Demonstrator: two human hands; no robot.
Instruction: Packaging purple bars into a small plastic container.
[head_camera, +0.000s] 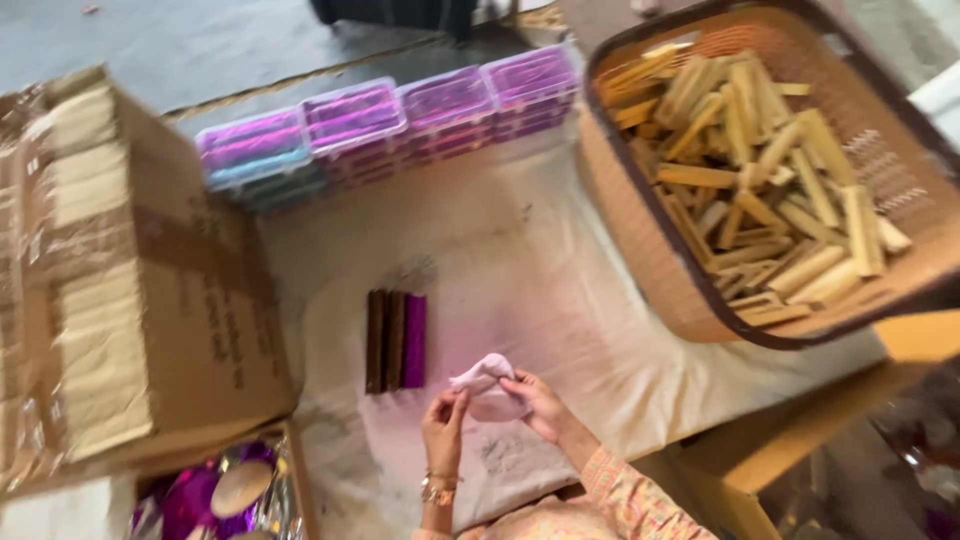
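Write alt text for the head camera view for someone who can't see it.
Two hands, left hand and right hand, hold a small pale pink pouch over a cloth-covered table. Beside them lie three dark and purple sticks; a woven basket of tan packets, a row of purple-lidded boxes and a cardboard carton surround them.

sticks left of hands | basket right-behind | carton left | boxes behind
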